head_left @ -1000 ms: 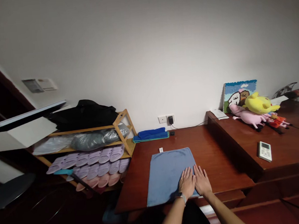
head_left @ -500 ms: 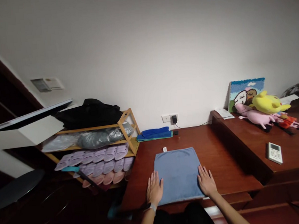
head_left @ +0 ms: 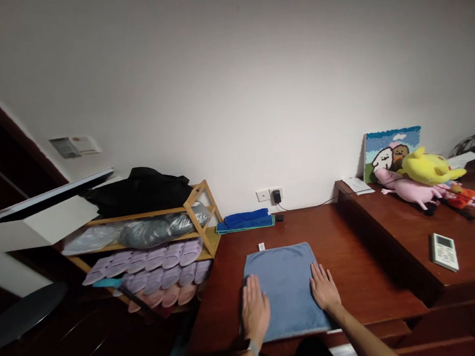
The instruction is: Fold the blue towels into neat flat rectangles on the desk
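A blue-grey towel (head_left: 289, 290) lies spread out on the reddish-brown wooden table (head_left: 354, 278), with a small white tag (head_left: 262, 247) poking out at its far edge. My left hand (head_left: 255, 308) rests on the towel's left edge, palm down and fingers stretched out. On the opposite side, my right hand (head_left: 325, 288) lies flat over the right edge, fingers extended. Neither hand grips anything. The towel's near edge reaches close to the table's front edge.
Folded dark blue cloths (head_left: 245, 220) lie at the back by the wall. A slipper rack (head_left: 210, 247) stands to the left. On the raised surface at right are a white remote-like device (head_left: 444, 251), plush toys (head_left: 430, 166) and a dog picture (head_left: 393, 150).
My left hand has slid rightward, further onto the towel. My right hand stays near the right edge, slightly further left. The view has tilted up a little.
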The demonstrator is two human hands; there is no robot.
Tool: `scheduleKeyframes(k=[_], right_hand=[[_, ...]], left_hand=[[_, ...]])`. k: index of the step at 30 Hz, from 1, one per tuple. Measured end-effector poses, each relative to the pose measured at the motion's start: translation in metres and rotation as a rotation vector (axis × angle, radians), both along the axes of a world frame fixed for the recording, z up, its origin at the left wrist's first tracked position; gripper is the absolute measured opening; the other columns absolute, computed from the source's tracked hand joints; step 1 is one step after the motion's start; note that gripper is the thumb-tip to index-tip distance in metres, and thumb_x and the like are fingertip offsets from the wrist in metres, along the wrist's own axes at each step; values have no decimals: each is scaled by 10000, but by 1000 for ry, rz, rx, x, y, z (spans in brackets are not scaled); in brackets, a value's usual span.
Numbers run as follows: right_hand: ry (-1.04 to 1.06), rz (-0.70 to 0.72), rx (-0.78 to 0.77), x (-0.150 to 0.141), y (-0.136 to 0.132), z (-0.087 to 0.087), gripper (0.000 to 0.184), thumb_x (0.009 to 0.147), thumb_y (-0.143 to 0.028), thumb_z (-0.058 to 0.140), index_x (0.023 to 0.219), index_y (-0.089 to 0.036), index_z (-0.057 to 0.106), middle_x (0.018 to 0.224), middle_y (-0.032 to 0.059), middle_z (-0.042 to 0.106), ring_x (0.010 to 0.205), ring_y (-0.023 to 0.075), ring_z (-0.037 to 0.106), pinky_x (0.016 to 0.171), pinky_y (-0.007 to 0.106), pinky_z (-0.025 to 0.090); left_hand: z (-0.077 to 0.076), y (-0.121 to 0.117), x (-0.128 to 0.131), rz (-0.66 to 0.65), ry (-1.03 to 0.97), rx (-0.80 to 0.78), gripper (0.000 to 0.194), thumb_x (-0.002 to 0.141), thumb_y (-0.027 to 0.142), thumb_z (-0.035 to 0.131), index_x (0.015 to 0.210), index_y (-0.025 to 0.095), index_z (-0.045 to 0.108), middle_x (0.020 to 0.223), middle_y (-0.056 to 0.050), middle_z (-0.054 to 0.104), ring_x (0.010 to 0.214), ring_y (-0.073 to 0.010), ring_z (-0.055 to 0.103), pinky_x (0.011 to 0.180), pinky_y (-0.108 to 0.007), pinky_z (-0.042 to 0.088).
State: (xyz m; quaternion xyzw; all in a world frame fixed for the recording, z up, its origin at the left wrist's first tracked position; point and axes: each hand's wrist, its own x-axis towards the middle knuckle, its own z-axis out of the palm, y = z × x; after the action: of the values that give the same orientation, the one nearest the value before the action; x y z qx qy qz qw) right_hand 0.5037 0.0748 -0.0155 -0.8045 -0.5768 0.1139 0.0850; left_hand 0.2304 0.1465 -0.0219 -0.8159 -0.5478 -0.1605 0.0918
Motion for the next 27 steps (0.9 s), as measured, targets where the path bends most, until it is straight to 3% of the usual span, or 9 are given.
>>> scheduleKeyframes(k=[4, 6, 9, 12, 17, 20, 23, 27], right_hand=[[-17, 7, 1, 1, -1, 1, 656, 1029, -379, 153, 1633, -125, 186, 1696, 34, 153, 1585, 229, 97, 1283, 447, 63], [-33, 25, -6, 2, -1, 1, 652, 1025, -369, 167, 1631, -129, 204, 1696, 37, 154, 1586, 234, 92, 1282, 454, 65], [-36, 40, -9, 3, 0, 0, 649, 1025, -369, 163, 1629, -138, 216, 1697, 26, 157, 1586, 231, 87, 1284, 447, 67], [-24, 18, -2, 4, 2, -2, 653, 1029, -378, 138, 1633, -136, 192, 1699, 11, 140, 1586, 218, 89, 1285, 431, 71], [-36, 2, -15, 3, 2, -2, 657, 1030, -389, 121, 1636, -140, 174, 1702, -1, 119, 1585, 219, 94, 1285, 435, 66], [-33, -13, -26, 2, 1, -3, 656, 1029, -385, 131, 1638, -144, 171, 1702, 4, 130, 1585, 212, 93, 1286, 431, 60], [-30, -24, -44, 1, 2, -2, 656, 1030, -392, 139, 1638, -149, 182, 1703, 4, 139, 1584, 210, 104, 1285, 430, 65], [-29, -53, -28, 4, 15, 7, 653, 1035, -399, 133, 1638, -159, 199, 1701, 10, 171, 1577, 220, 147, 1279, 438, 110]], left_hand=[[0, -18, 96, -314, -48, -70, 578, 1053, 318, 274, 1608, 160, 306, 1652, -84, 354, 1542, -230, 299, 1259, -451, 312], [-5, -25, 135, -391, -59, -140, 563, 1063, 317, 241, 1608, 193, 307, 1635, -73, 394, 1526, -223, 337, 1251, -457, 330], [-13, -27, 156, -407, -57, -217, 557, 1066, 315, 208, 1596, 202, 340, 1628, -66, 408, 1523, -208, 345, 1263, -449, 309], [-17, -15, 128, -342, -53, -219, 571, 1061, 352, 234, 1590, 182, 360, 1645, -57, 372, 1535, -206, 319, 1275, -435, 279], [-13, 27, 22, -37, 20, -202, 598, 1042, 357, 252, 1568, 113, 400, 1636, -109, 367, 1529, -250, 331, 1266, -477, 269], [-15, 46, -24, 57, 31, -188, 611, 1046, 385, 251, 1568, 104, 397, 1647, -115, 343, 1531, -259, 325, 1256, -466, 288], [-23, 53, -38, 53, 14, -158, 603, 1048, 382, 251, 1578, 126, 385, 1645, -106, 354, 1529, -247, 331, 1253, -456, 292], [-28, 51, -33, 50, 3, -128, 599, 1044, 381, 260, 1581, 144, 383, 1639, -101, 372, 1528, -242, 333, 1254, -466, 287]])
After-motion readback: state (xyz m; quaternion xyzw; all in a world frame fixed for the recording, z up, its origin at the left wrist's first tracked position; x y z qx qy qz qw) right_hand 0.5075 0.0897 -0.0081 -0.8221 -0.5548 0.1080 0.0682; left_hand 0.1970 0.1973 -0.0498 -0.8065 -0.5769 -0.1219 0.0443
